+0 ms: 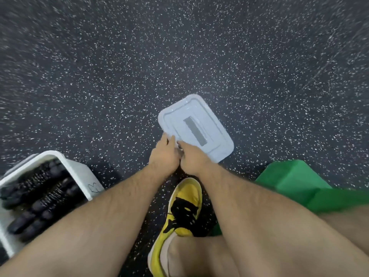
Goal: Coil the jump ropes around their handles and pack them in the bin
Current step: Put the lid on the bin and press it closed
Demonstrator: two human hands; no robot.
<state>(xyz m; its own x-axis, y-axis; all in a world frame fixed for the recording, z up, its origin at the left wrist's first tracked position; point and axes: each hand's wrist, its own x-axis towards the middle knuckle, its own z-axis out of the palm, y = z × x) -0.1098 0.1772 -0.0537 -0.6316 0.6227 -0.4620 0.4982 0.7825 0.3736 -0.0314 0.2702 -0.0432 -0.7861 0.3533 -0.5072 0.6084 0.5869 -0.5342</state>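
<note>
So both hands are down at the near-left edge of the pale lid (pixel 196 126) lying flat on the speckled floor (pixel 99 66), just right of frame centre. The left hand (pixel 163 154) has its fingers curled at the lid's rim, and the right hand (pixel 191 159) sits right beside it, though whether either really grips it is hard to tell. At lower left, the white bin (pixel 79 172) holds the coiled black jump ropes (pixel 38 198), and a yellow-and-black shoe (pixel 183 208) sits at bottom centre.
</note>
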